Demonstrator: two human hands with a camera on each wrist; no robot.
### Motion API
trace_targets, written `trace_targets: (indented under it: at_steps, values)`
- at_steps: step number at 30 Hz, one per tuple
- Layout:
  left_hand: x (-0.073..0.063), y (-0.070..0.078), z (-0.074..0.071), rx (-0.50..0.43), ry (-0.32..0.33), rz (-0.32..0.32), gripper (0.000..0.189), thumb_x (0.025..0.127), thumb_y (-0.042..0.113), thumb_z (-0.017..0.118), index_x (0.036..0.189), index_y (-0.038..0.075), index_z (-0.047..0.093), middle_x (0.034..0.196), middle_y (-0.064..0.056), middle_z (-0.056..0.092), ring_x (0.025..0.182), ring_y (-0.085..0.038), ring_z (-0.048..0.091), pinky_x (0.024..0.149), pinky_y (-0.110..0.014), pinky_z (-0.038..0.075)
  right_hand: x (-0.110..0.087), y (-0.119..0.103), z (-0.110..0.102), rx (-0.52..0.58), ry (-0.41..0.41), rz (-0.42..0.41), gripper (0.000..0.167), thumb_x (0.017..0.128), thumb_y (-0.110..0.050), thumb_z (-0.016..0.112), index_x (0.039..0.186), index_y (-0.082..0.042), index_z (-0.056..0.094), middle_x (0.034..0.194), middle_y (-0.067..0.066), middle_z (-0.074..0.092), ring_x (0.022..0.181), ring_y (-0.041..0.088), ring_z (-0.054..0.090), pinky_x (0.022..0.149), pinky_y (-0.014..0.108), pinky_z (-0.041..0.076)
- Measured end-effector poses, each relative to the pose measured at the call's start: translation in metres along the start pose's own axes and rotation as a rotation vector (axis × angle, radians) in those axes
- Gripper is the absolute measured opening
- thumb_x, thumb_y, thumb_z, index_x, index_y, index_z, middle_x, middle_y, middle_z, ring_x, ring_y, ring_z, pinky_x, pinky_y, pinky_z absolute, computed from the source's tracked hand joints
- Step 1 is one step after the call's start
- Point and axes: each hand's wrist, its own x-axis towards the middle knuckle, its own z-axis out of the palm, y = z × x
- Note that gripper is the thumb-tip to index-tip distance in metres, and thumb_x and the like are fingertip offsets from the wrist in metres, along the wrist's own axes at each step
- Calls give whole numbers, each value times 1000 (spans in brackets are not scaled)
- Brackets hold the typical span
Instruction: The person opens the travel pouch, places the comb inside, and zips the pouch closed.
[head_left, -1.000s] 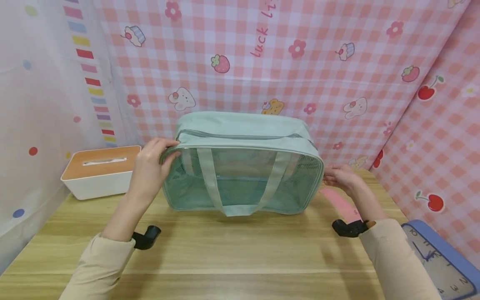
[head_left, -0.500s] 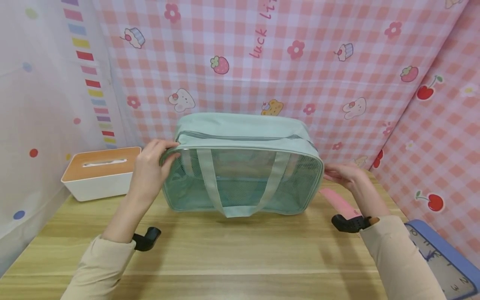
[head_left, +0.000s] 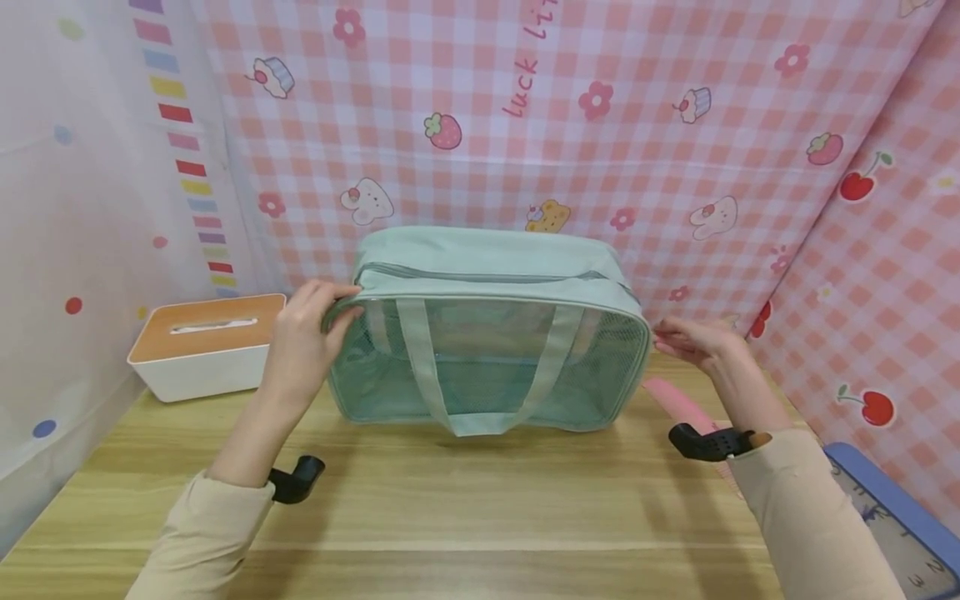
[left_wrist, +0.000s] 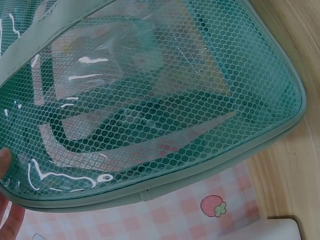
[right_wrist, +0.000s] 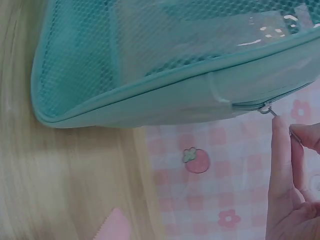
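A mint-green bag (head_left: 487,367) with clear mesh sides stands upright on the table, its strap handle (head_left: 420,358) hanging down the front. My left hand (head_left: 300,333) grips the bag's upper left corner between thumb and fingers; only its fingertips (left_wrist: 4,162) show in the left wrist view. At the bag's right end my right hand (head_left: 701,340) pinches a metal zipper pull (right_wrist: 296,135), partly hidden behind a finger. The slider (right_wrist: 265,108) sits near the lower end of the zipper on the side. Along the top, the zipper (head_left: 480,277) looks closed, though its far part is hard to see.
A white tissue box (head_left: 206,371) with a wood-coloured lid stands left of the bag. A pink comb (head_left: 678,404) lies under my right forearm. At the right edge is a blue-framed clock (head_left: 892,508). Checked pink cloth (head_left: 480,167) hangs close behind the bag.
My right hand has shifted slightly to the right, its fingers now a little apart from the bag's side. The left hand and the bag stay practically where they were.
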Motion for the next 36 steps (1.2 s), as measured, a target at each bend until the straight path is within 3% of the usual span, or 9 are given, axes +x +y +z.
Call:
trace_targets:
  at_steps: [2,4,6,13,19,36]
  values:
    - [-1,0,0,2,5,-1,20,76,-3,69,96,-3,65,90,-17,63,86,-31,60,76,-41,52,-4,-4,2,27,6,-12,14,86,2,51,83,14,57,62,0,66,59,7,66,62,18,56]
    - [-1,0,-1,7,11,-1,21,75,-3,69,95,-3,65,89,-17,63,84,-30,60,74,-41,52,-7,-9,4,44,19,-16,26,85,2,53,63,-7,64,62,3,67,60,9,67,62,19,56]
    - [-2,0,-2,14,18,0,20,75,-3,69,95,-3,65,88,-16,64,83,-29,60,72,-40,52,-10,-13,7,35,27,-25,28,85,2,54,61,-7,65,62,3,67,60,9,67,62,19,56]
    - [-3,1,-3,25,38,4,20,75,-2,70,94,-2,66,86,-16,64,80,-28,61,68,-39,52,-13,-23,11,8,15,-39,30,87,2,52,61,-8,64,61,3,68,59,9,67,61,19,56]
    - [-3,1,-3,25,39,10,20,75,-2,70,94,-2,66,85,-16,64,80,-29,61,68,-40,52,-18,-31,13,-43,3,-101,34,88,0,50,60,-10,66,60,1,68,59,7,67,60,17,55]
    - [-4,-1,2,10,33,-21,21,75,-2,70,95,-2,65,88,-16,64,82,-29,61,71,-40,53,-31,-46,30,-90,40,-179,25,87,-7,58,64,-14,66,63,-2,68,61,6,67,62,18,55]
